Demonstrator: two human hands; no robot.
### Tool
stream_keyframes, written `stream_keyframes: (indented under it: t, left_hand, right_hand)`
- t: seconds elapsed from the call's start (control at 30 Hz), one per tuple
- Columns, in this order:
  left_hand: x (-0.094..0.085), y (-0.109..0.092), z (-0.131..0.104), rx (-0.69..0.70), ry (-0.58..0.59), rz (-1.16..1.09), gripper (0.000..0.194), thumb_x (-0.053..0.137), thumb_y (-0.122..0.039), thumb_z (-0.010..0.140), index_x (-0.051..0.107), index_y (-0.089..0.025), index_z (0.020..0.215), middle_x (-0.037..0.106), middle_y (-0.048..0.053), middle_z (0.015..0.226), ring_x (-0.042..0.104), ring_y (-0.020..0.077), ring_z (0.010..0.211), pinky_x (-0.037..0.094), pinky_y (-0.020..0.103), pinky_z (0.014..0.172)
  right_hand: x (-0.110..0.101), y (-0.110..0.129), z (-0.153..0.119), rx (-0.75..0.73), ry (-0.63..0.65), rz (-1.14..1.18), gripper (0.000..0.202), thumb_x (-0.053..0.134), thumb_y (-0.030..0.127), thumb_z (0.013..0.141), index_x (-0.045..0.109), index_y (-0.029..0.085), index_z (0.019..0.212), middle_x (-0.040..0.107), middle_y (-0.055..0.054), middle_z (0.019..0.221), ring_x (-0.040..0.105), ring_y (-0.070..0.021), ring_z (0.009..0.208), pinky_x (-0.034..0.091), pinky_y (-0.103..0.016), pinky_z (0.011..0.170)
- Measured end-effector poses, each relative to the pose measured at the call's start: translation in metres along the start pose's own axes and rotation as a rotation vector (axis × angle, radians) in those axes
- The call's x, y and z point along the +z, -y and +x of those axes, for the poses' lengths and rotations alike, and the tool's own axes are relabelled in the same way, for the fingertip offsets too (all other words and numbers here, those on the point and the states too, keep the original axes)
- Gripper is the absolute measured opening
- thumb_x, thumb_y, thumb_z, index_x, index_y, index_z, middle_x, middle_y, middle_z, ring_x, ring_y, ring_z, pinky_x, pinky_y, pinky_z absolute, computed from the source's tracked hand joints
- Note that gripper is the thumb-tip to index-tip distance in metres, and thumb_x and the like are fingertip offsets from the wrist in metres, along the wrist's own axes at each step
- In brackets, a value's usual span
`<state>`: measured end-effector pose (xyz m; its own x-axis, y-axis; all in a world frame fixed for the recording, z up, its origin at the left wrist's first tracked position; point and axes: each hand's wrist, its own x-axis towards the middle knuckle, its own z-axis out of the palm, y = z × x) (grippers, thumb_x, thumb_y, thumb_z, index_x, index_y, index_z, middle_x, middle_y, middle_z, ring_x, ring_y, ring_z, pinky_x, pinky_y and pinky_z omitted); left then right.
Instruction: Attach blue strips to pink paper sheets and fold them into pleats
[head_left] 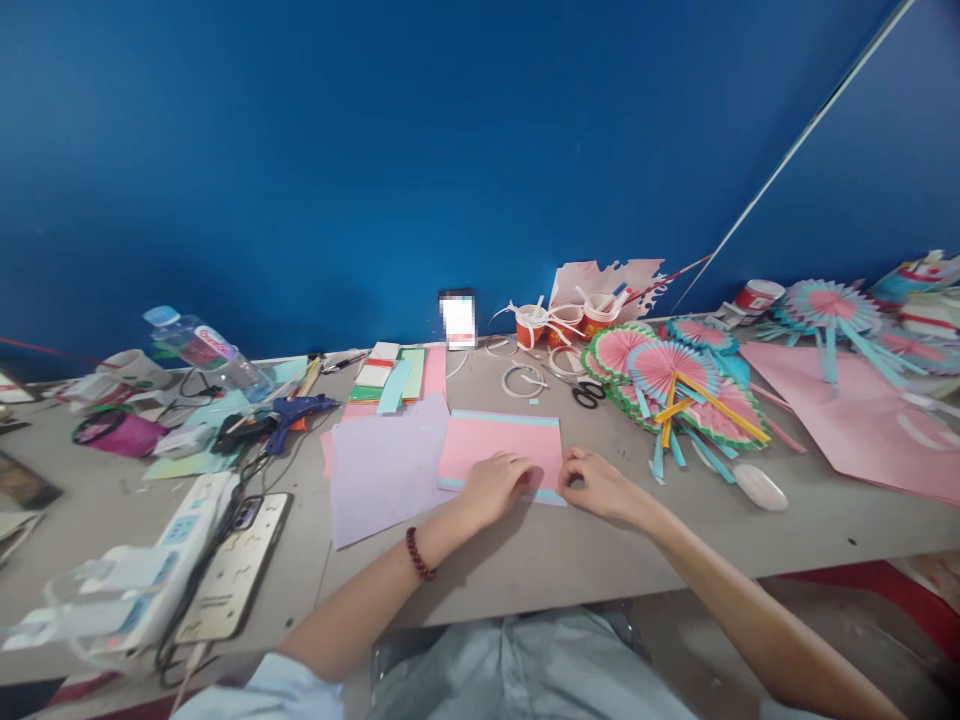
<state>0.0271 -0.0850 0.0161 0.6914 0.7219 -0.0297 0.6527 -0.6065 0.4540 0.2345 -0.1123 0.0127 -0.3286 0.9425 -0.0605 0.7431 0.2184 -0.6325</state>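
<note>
Nearest are the person's grey-blue clothes (525,660) at the front edge of the table (600,560). On the left, a phone (234,572) lies face down beside a white power strip (178,530) with plugs in it.

In the middle, the pink sheet (480,440) lies flat on the table, with a pale blue strip along its far edge (517,417) and another along its near edge (550,496). The left hand (501,486), a beaded bracelet (420,553) at its wrist, rests over the near part of the sheet, palm down with fingers partly curled; whether it grips anything is hidden. The right hand (598,484) is at the near right corner, thumb and forefinger bent toward each other in a ring; I cannot tell whether they pinch the paper. A lilac sheet (382,475) lies just left of the pink one and meets its left edge. Well to the right is a white oval object (760,487).

Further back, a blue glue gun (294,418) lies left of a stack of coloured paper (412,365). Black-handled scissors (587,395) lie between white loops (523,380) and a heap of pink, blue and green paper fans (671,368). A large pink sheet (832,420) lies to the right of the fans.

At the back, a tilted plastic bottle (217,350) is on the left, an upright screen (459,322) is in the middle, and red paper cups (531,328) hold white strips. A blue wall (450,150) rises behind.
</note>
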Motion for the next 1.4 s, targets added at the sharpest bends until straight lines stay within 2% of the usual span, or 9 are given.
stream_keyframes:
  t: [0.3, 0.47, 0.67, 0.77, 0.87, 0.93, 1.07, 1.2, 1.4]
  left_hand:
    - [0.011, 0.002, -0.004, 0.093, -0.068, 0.110, 0.013, 0.045, -0.020, 0.091, 0.056, -0.021, 0.098, 0.059, 0.001, 0.097, 0.054, 0.0151, 0.091, 0.040, 0.024, 0.064]
    - [0.013, 0.000, -0.007, 0.182, -0.074, 0.186, 0.017, 0.044, -0.016, 0.091, 0.055, -0.021, 0.103, 0.058, 0.002, 0.097, 0.053, 0.0155, 0.092, 0.042, 0.025, 0.069]
    - [0.017, -0.018, -0.021, 0.278, 0.026, 0.507, 0.017, 0.044, -0.011, 0.089, 0.058, -0.012, 0.100, 0.058, 0.008, 0.096, 0.053, 0.0202, 0.091, 0.043, 0.031, 0.069]
    - [0.025, -0.029, -0.031, 0.237, 0.023, 0.576, 0.021, 0.043, -0.009, 0.087, 0.059, -0.010, 0.101, 0.059, 0.010, 0.097, 0.053, 0.0201, 0.091, 0.044, 0.032, 0.073]
    - [0.040, -0.037, -0.041, 0.162, -0.053, 0.596, 0.029, 0.045, -0.014, 0.087, 0.056, -0.007, 0.113, 0.058, 0.013, 0.113, 0.051, 0.0220, 0.104, 0.044, 0.035, 0.084]
    - [0.052, -0.040, -0.046, 0.110, -0.147, 0.580, 0.037, 0.043, -0.021, 0.089, 0.052, -0.005, 0.121, 0.055, 0.015, 0.122, 0.047, 0.0243, 0.115, 0.041, 0.037, 0.092]
    - [0.065, -0.043, -0.053, 0.061, -0.248, 0.558, 0.042, 0.039, -0.026, 0.090, 0.051, -0.005, 0.125, 0.056, 0.013, 0.125, 0.047, 0.0226, 0.118, 0.038, 0.037, 0.097]
    - [0.066, -0.045, -0.055, 0.023, -0.278, 0.551, 0.044, 0.038, -0.026, 0.090, 0.050, -0.007, 0.128, 0.058, 0.011, 0.126, 0.047, 0.0217, 0.119, 0.039, 0.038, 0.096]
    - [0.070, -0.048, -0.056, -0.028, -0.267, 0.562, 0.046, 0.039, -0.025, 0.089, 0.048, -0.008, 0.131, 0.053, 0.012, 0.131, 0.043, 0.0220, 0.123, 0.038, 0.040, 0.097]
  right_hand:
    - [0.002, -0.002, 0.000, -0.013, -0.009, -0.057, 0.010, 0.057, 0.011, 0.068, 0.064, 0.017, 0.065, 0.059, -0.004, 0.077, 0.057, -0.0173, 0.078, 0.043, -0.029, 0.074]
    - [0.003, -0.001, -0.001, -0.025, -0.020, -0.074, 0.009, 0.057, 0.010, 0.068, 0.061, 0.017, 0.064, 0.059, -0.003, 0.076, 0.057, -0.0164, 0.077, 0.043, -0.028, 0.072]
    - [-0.008, -0.002, -0.008, -0.015, -0.041, -0.070, 0.008, 0.055, 0.017, 0.074, 0.055, 0.019, 0.067, 0.059, -0.002, 0.073, 0.057, -0.0151, 0.068, 0.046, -0.027, 0.065]
    - [-0.004, 0.003, -0.018, -0.061, -0.173, -0.097, 0.012, 0.047, 0.013, 0.079, 0.058, 0.018, 0.082, 0.064, -0.006, 0.085, 0.061, -0.0171, 0.081, 0.049, -0.030, 0.074]
    - [0.020, 0.013, -0.036, -0.172, -0.260, -0.272, 0.034, 0.038, 0.011, 0.083, 0.057, 0.016, 0.110, 0.060, -0.012, 0.119, 0.055, -0.0218, 0.110, 0.045, -0.040, 0.092]
    - [0.042, 0.020, -0.050, -0.253, -0.247, -0.378, 0.043, 0.037, 0.012, 0.084, 0.051, 0.015, 0.125, 0.054, -0.011, 0.131, 0.049, -0.0220, 0.121, 0.043, -0.040, 0.096]
    - [0.074, 0.029, -0.068, -0.224, -0.254, -0.485, 0.055, 0.037, 0.017, 0.089, 0.029, 0.015, 0.143, 0.043, -0.009, 0.142, 0.039, -0.0192, 0.130, 0.035, -0.039, 0.106]
    - [0.076, 0.029, -0.072, -0.201, -0.249, -0.526, 0.060, 0.035, 0.019, 0.090, 0.016, 0.015, 0.147, 0.042, -0.007, 0.142, 0.041, -0.0183, 0.129, 0.032, -0.040, 0.109]
    - [0.070, 0.026, -0.075, -0.192, -0.258, -0.535, 0.060, 0.034, 0.018, 0.090, 0.016, 0.015, 0.147, 0.044, -0.007, 0.141, 0.044, -0.0172, 0.127, 0.033, -0.037, 0.108]
